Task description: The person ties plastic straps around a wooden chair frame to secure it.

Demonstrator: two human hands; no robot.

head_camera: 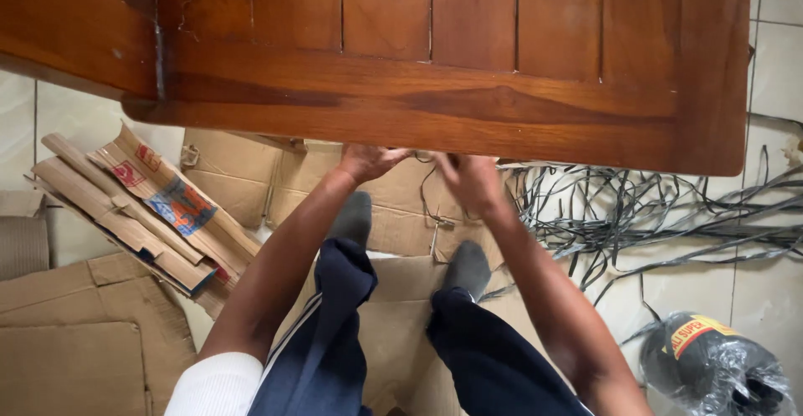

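Both our hands reach forward to the near edge of a wooden panel [435, 73]: our left hand [366, 162] rests its fingers against the underside of that edge, and our right hand [470, 180] sits just beside it, its fingertips hidden under the wood, so we cannot tell whether either hand grips anything. A thin dark strap [428, 194] loops down between the two hands, but whether the fingers hold it does not show. The panel, reddish-brown with upright slats set in a frame, fills the top of the view and hangs over our arms. Below our wrists, our feet in grey socks [467, 267] and dark blue trousers [335, 332] stand on flattened brown cardboard [401, 215]. To our left lies a stack of folded cartons [134, 207] with red and blue printing. To our right, a tangle of grey plastic strapping [636, 215] spreads across the pale tiled floor [778, 56], and a black roll wrapped in clear plastic [711, 366] sits near our right elbow.
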